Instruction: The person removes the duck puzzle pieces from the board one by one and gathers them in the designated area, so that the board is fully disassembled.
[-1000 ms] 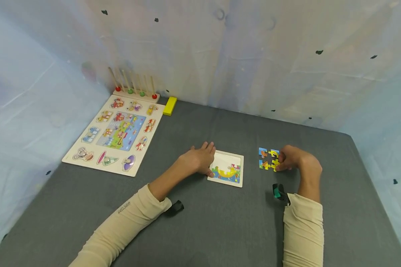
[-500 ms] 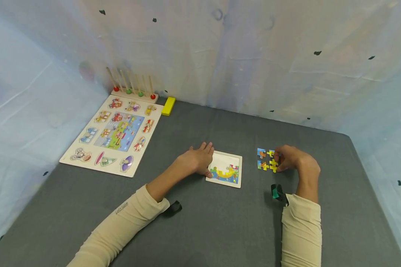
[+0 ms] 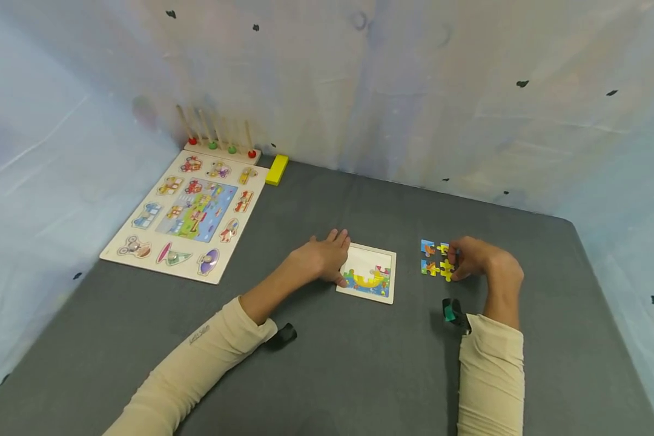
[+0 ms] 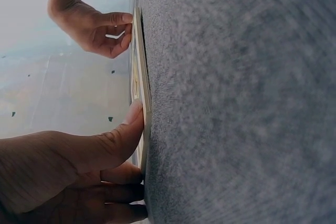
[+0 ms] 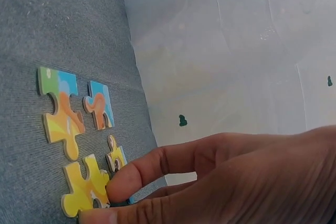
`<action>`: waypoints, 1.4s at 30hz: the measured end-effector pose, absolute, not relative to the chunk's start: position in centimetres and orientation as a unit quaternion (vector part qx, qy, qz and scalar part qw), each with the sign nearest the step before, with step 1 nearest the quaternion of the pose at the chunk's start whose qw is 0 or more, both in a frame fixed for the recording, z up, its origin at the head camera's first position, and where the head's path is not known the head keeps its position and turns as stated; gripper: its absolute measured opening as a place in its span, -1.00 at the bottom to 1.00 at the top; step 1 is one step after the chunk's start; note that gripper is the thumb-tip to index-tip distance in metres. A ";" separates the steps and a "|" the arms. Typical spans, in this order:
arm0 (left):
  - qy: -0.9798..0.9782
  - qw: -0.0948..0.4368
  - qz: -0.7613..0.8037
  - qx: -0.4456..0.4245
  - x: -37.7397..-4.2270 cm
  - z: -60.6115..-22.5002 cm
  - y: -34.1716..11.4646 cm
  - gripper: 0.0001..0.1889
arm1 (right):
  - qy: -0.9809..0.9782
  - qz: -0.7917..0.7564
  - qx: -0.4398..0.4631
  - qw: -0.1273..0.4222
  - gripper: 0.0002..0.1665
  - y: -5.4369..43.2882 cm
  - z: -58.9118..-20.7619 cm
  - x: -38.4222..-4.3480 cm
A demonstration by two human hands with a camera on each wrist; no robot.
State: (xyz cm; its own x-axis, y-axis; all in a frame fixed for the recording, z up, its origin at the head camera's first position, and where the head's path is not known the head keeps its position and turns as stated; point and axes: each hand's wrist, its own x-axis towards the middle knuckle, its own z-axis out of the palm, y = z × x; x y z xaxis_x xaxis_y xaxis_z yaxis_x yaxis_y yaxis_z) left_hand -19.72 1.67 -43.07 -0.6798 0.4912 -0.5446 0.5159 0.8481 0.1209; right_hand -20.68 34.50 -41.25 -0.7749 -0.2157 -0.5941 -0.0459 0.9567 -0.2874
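My left hand (image 3: 327,260) rests along the left side of a small framed jigsaw board (image 3: 366,251), fingers straight and spread, thumb at the near corner. Joined jigsaw pieces (image 3: 372,284) fill the board's lower part. To its right, several loose jigsaw pieces (image 3: 429,267) lie face up on the table. My right hand (image 3: 482,260) is at their right side. In the right wrist view its thumb and index finger pinch the edge of a yellow jigsaw piece (image 5: 79,187), which lies on or very near the cloth. Another piece (image 5: 114,153) is partly hidden behind the index finger.
A large wooden knob puzzle (image 3: 166,266) lies at the back left. Behind it stands a wooden peg rack (image 3: 223,151) with red and green beads, next to a yellow block (image 3: 277,170). Grey cloth (image 3: 360,363) covers the table, and hanging sheets (image 3: 403,109) bound the back and sides.
My right hand's fingers have shifted slightly left, further over the yellow pieces. My left hand stays on the board. The head view has shifted a little.
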 end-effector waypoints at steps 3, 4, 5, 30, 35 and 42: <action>0.916 0.289 -0.021 0.276 -19.6 -43.2 1.7 0.08 | 0.932 -0.132 -0.064 0.330 -0.72 34.6 -41.3 -20.6; 0.916 0.290 -0.021 0.277 -19.6 -43.2 1.7 0.08 | 0.932 -0.133 -0.062 0.331 -0.72 34.6 -41.3 -20.6; 0.916 0.290 -0.020 0.276 -19.6 -43.2 1.7 0.08 | 0.931 -0.135 -0.059 0.333 -0.72 34.6 -41.3 -20.5; 0.917 0.291 -0.021 0.273 -20.0 -42.9 1.6 0.10 | 0.941 -0.122 -0.074 0.308 -0.69 33.2 -39.3 -20.0; 0.914 0.295 -0.019 0.276 -20.1 -42.8 1.5 0.10 | 0.938 -0.154 -0.144 0.276 -0.65 31.2 -38.5 -19.7; 0.917 0.291 -0.011 0.272 -20.0 -43.0 1.7 0.11 | 0.923 -0.149 -0.222 0.276 -0.65 27.5 -38.7 -20.1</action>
